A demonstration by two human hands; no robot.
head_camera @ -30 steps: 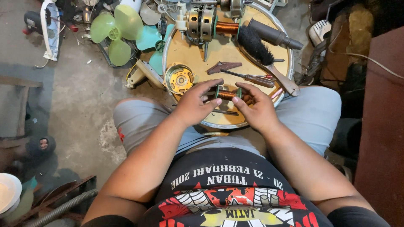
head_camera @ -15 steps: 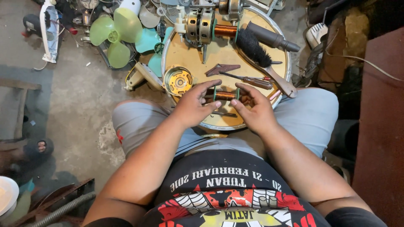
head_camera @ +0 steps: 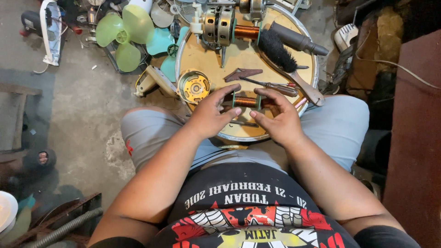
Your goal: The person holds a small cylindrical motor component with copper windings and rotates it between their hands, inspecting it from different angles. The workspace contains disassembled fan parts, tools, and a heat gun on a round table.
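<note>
Both hands sit at the near edge of the round worktop (head_camera: pixel 294 46), closed from either side on a copper coil (head_camera: pixel 245 101). The left hand (head_camera: pixel 209 115) clamps the coil's left end, fingers over the top and thumb pointing inward below it; the right hand (head_camera: pixel 278 120) grips the right end the same way. Compared with half a second ago, the hands have drawn slightly apart, so more bare copper winding shows between them, and the thumbs now nearly meet under the coil. The brass motor cap (head_camera: pixel 194 87) lies just left of the left hand, and the screwdriver (head_camera: pixel 271 85) and black brush (head_camera: pixel 277 49) lie beyond, unmoved.
</note>
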